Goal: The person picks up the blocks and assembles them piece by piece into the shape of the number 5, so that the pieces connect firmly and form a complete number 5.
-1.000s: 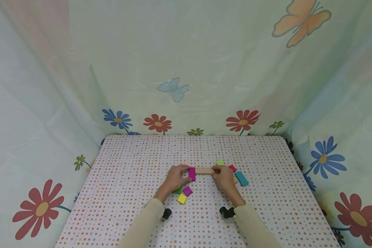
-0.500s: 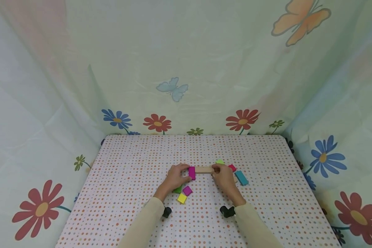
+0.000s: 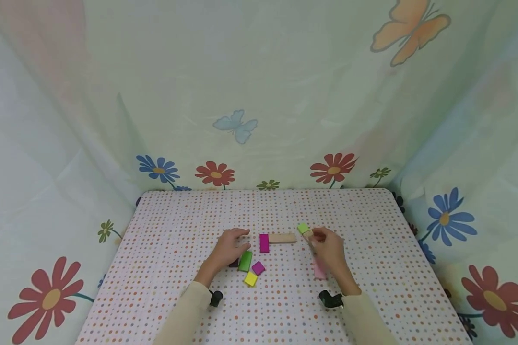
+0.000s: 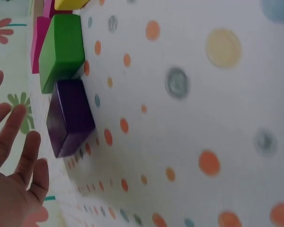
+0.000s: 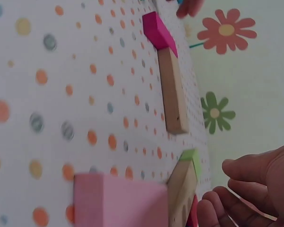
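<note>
On the dotted table, a magenta block touches the left end of a plain wooden block. My left hand hovers left of them with its fingers loosely spread, holding nothing. Near it are a dark purple block and a green block. My right hand, fingers loosely bent and empty, is over the right-hand group. That group has a light green block, a second wooden block, a pink block and a red block, mostly hidden in the right wrist view.
A smaller magenta block and a yellow block lie in front of the green one. Behind the far table edge hangs a flowered curtain.
Both hands have let go: the left from the magenta block, moving left, the right from the wooden block's end, moving right. The pink block now shows; the teal block is hidden from view.
</note>
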`<action>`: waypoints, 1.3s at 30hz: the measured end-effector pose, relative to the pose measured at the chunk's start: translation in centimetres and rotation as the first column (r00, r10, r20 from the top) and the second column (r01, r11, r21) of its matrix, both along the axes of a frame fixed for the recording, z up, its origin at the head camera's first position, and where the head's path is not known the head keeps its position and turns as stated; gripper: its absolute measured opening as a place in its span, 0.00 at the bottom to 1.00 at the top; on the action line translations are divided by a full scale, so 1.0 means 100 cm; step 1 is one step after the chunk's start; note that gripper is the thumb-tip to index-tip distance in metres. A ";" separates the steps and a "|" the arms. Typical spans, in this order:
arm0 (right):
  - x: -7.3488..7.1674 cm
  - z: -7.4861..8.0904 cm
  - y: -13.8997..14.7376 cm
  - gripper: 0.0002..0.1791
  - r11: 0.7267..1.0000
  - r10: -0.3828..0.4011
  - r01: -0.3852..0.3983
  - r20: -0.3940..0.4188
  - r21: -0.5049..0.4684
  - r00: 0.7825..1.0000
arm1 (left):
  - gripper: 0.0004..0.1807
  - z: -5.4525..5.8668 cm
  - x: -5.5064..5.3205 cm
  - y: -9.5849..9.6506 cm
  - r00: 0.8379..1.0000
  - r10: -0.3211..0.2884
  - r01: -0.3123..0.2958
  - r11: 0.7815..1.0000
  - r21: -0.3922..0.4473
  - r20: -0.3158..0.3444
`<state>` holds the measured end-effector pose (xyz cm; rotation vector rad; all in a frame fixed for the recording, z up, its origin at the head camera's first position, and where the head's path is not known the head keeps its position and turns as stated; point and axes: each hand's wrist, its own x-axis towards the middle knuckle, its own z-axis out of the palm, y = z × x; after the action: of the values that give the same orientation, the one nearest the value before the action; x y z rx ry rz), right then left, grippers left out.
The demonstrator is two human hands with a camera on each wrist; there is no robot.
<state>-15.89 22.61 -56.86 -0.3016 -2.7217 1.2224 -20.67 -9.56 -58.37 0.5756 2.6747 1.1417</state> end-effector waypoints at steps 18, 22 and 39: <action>0.024 -0.017 0.015 0.21 0.998 -0.060 0.057 0.097 0.028 0.994 | 0.34 -0.002 0.026 -0.016 0.985 -0.173 0.174 0.957 -0.232 0.026; 0.023 -0.019 0.009 0.22 0.992 -0.089 0.082 0.075 0.094 0.993 | 0.34 -0.002 0.029 -0.017 0.983 -0.182 0.176 0.943 -0.284 0.007; 0.028 -0.023 -0.004 0.23 0.969 -0.186 0.172 0.067 0.177 0.980 | 0.35 -0.013 0.031 -0.020 0.985 -0.164 0.142 0.946 -0.290 -0.053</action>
<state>-13.13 22.19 -59.14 -0.5746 -2.7733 0.9430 -17.54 -11.61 -59.69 0.7706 2.7312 0.6888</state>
